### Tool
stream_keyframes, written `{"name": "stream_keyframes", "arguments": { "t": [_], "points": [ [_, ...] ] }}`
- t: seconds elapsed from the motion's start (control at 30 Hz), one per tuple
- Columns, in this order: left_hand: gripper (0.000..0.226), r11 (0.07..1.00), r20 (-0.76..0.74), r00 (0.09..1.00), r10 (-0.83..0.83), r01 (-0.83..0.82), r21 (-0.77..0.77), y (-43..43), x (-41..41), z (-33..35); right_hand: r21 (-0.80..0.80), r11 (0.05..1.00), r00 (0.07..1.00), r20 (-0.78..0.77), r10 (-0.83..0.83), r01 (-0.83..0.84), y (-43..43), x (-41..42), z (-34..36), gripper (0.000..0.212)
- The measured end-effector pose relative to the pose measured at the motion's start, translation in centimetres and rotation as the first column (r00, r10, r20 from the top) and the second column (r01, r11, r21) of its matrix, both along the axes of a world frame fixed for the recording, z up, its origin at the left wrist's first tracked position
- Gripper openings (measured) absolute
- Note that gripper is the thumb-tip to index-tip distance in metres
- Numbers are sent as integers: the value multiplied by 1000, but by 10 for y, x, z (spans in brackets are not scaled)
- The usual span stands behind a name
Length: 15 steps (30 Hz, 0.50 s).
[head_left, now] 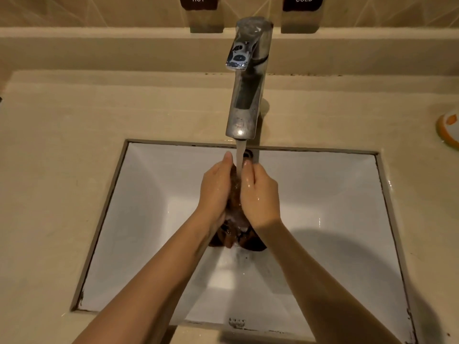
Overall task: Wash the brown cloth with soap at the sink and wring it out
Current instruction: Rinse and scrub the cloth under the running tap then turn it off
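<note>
The brown cloth (236, 220) is bunched up and wet between my two hands over the white sink (335, 194). My left hand (215, 188) holds it from the left, my right hand (259, 194) from the right, fingers wrapped round it. Water runs from the chrome tap (246, 95) onto the cloth between my hands. A dark tail of cloth hangs below my wrists with some foam on it. Most of the cloth is hidden by my palms.
The sink is set into a beige counter (62, 157). An orange and white dish (449, 130) sits at the right edge. HOT (198, 0) and COLD (304, 0) labels are on the wall behind the tap.
</note>
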<state>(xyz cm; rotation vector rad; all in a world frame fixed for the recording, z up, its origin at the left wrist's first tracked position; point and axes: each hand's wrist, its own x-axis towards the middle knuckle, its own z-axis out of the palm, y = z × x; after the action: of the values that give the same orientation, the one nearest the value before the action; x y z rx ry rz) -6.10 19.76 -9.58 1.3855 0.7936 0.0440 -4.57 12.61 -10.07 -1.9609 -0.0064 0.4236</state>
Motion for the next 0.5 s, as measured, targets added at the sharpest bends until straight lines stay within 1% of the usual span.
{"name": "stream_keyframes", "arguments": {
  "t": [0.07,0.1,0.13,0.2,0.27,0.33,0.37,0.43,0.47,0.5],
  "points": [
    [47,1000,-18,1000,20,-20,-3,-3,3,0,-34,998,995,82,49,-47,2,-7,4,32],
    [44,1000,-28,1000,7,-7,10,-6,2,-1,-39,999,994,107,17,-13,3,-4,4,30],
    [38,999,-19,1000,-16,17,31,-11,1,-2,-32,999,995,98,-33,37,4,2,0,27],
    [33,998,2,999,-43,43,53,-19,-5,-5,-10,994,994,5,-110,110,3,15,-6,26],
    [40,999,-2,1000,-17,17,32,-17,-9,-5,51,990,991,-37,-128,130,0,18,-13,28],
    [48,1000,-6,1000,-8,8,24,-11,-7,-5,79,992,994,-53,-97,101,-2,10,-15,34],
    [50,1000,-3,1000,2,-2,20,-8,-5,-5,66,996,996,-66,-58,63,-2,3,-14,36],
    [53,999,-46,998,37,-36,21,-6,-1,-9,7,1000,998,-60,30,-30,0,-8,-11,34],
    [52,999,-66,997,49,-51,-17,-7,-1,-10,-33,998,998,-44,45,-47,1,-11,-11,33],
    [49,997,-87,995,39,-44,-55,-10,-3,-11,-64,998,999,-34,20,-22,2,-9,-12,32]
  ]
}}
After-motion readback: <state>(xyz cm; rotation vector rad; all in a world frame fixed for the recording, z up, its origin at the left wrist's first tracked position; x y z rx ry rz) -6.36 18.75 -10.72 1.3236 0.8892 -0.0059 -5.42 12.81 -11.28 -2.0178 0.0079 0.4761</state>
